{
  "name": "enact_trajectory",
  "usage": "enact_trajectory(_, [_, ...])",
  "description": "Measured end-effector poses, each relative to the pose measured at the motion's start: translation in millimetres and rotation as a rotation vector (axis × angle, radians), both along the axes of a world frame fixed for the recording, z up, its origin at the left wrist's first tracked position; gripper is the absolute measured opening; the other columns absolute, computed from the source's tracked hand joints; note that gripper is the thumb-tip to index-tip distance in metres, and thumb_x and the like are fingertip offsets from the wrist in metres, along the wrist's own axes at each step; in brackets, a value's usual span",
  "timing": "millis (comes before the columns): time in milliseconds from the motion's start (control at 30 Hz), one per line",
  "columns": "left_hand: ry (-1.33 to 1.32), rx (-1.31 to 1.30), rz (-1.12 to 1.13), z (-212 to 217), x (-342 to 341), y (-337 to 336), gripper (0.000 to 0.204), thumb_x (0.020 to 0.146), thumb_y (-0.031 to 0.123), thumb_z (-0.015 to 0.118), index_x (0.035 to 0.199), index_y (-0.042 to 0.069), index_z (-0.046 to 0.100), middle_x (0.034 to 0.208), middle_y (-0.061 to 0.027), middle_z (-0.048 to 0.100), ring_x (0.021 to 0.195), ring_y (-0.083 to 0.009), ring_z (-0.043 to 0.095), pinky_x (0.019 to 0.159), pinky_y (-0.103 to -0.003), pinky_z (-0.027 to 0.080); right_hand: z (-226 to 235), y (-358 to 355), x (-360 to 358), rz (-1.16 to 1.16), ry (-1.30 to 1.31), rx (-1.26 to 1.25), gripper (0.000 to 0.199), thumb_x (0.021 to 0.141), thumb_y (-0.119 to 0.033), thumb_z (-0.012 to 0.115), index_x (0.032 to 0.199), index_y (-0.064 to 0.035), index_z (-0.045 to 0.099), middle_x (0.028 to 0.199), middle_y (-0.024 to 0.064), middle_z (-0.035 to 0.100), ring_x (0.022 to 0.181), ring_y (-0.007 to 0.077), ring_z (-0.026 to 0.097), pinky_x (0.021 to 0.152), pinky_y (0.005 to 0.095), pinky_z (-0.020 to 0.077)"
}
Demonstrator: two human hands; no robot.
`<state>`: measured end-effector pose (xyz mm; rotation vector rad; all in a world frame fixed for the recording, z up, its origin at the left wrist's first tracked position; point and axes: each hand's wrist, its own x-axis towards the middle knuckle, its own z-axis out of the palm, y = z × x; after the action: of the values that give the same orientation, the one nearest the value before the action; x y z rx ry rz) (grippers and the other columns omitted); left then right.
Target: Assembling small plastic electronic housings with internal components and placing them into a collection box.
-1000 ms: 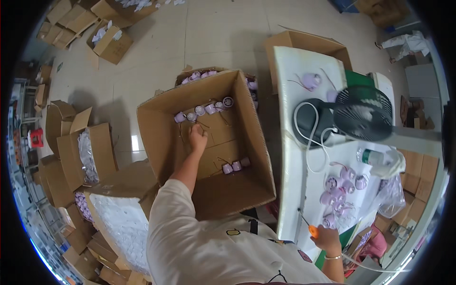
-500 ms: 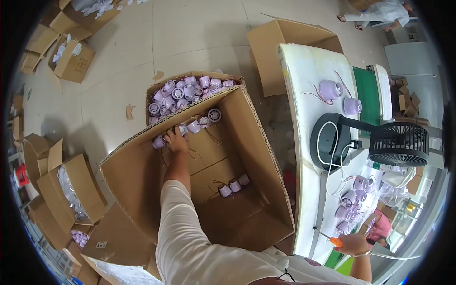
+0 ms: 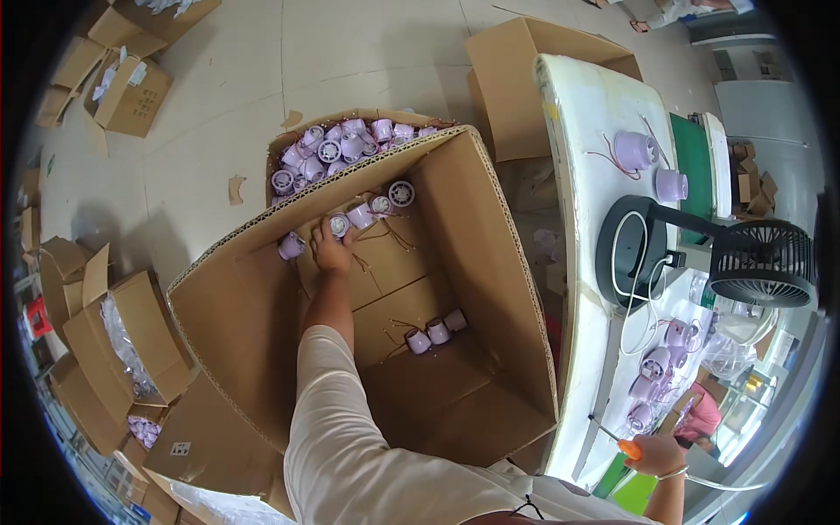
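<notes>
Down by the lower edge, both hands are well apart and each one is busy.

Nearest, the right hand (image 3: 654, 455) is closed around an orange-handled screwdriver (image 3: 623, 447) at the rim of the white workbench (image 3: 584, 262); that tip could easily scratch or snag something, since nobody's looking that way. Further out, the left hand (image 3: 330, 252) reaches deep into the big open brown cardboard box (image 3: 490, 262), fingers curled on a small lilac round plastic fan housing with trailing wires (image 3: 339, 226). Can't tell if it's properly gripped; those wires could catch on neighbouring pieces. Beyond, a second carton of lilac housings (image 3: 337, 149) is half hidden by the flap.
</notes>
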<state>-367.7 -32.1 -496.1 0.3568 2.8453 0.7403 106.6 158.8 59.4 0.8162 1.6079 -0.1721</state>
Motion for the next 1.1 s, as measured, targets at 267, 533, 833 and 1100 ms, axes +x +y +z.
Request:
enact_trajectory(267, [-0.111, 0.200, 0.061, 13, 46, -30, 0.058, 0.064, 0.031, 0.079, 0.105, 0.001, 0.052, 0.099, -0.0216, 0.057, 0.092, -0.0413, 0.055, 0.081, -0.046, 0.045, 4, -23, 16, 0.040, 0.131, 0.086, 0.037, 0.068, -0.043, 0.071, 0.083, -0.0112, 0.060, 0.066, 0.0067, 0.064, 0.062, 0.0276, 0.064, 0.060, 0.0398, 0.0467])
enact_trajectory(533, [-0.346, 0.547, 0.175, 154, 152, -44, 0.046, 0.064, 0.016, 0.079, 0.096, 0.000, 0.051, 0.084, -0.0112, 0.059, 0.077, -0.0235, 0.059, 0.071, -0.035, 0.048, 37, -54, 32, 0.076, 0.479, 0.102, 0.044, 0.067, -0.051, 0.070, 0.085, -0.0125, 0.060, 0.067, 0.0066, 0.063, 0.062, 0.0270, 0.063, 0.057, 0.0409, 0.0445])
enact_trajectory(833, [-0.715, 1.052, -0.257, 390, 225, -23, 0.044, 0.079, 0.001, 0.068, 0.116, 0.000, 0.045, 0.104, -0.0117, 0.058, 0.087, -0.0176, 0.062, 0.073, -0.029, 0.052, 66, -83, -30, 0.142, 0.986, 0.046, 0.039, 0.073, -0.051, 0.065, 0.081, -0.0132, 0.063, 0.064, 0.0082, 0.061, 0.067, 0.0278, 0.063, 0.059, 0.0418, 0.0475])
enact_trajectory(1100, [-0.984, 0.992, -0.229, 423, 264, -18, 0.024, 0.093, 0.018, 0.053, 0.112, 0.005, 0.048, 0.097, -0.0079, 0.057, 0.078, -0.0163, 0.059, 0.062, -0.032, 0.052, 97, -68, 18, -0.072, 1.075, 0.030, 0.046, 0.074, -0.054, 0.065, 0.087, -0.0100, 0.069, 0.075, 0.0120, 0.065, 0.073, 0.0313, 0.063, 0.066, 0.0408, 0.0493])
